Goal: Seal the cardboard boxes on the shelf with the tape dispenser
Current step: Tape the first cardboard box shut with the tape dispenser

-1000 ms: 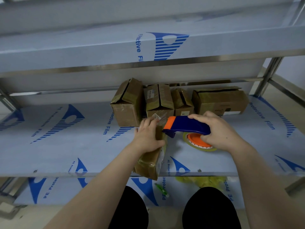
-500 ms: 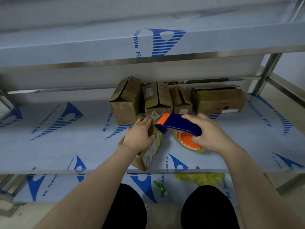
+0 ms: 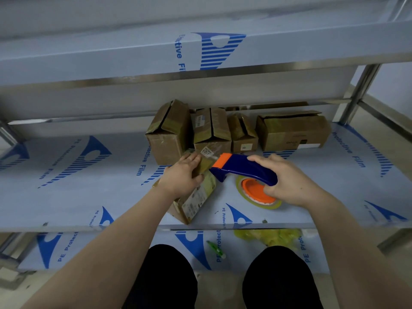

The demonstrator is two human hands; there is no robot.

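From the head camera, looking down onto a metal shelf covered in pale blue protective film, the left hand lies palm-down on top of a small cardboard box that sits near the front edge of the shelf, turned at an angle; its fingers are spread flat over the box's top and press on it rather than curl around it. The right hand is wrapped tight around the handle of a blue tape dispenser, fingers over the top and thumb underneath. The dispenser's orange nose points left and meets the far top edge of the box, just beside the left fingertips. Its orange hub with the roll of clear yellowish tape hangs below the handle, close above the shelf to the right of the box. At the back of the shelf stands a row of four boxes: a tall box on the left with one flap lifted, a second box touching it, a smaller narrow box, and a wide low box on the right. Below the shelf's front edge a lower level shows a crumpled yellow bag and a small green object, with the person's dark-clad knees beneath.
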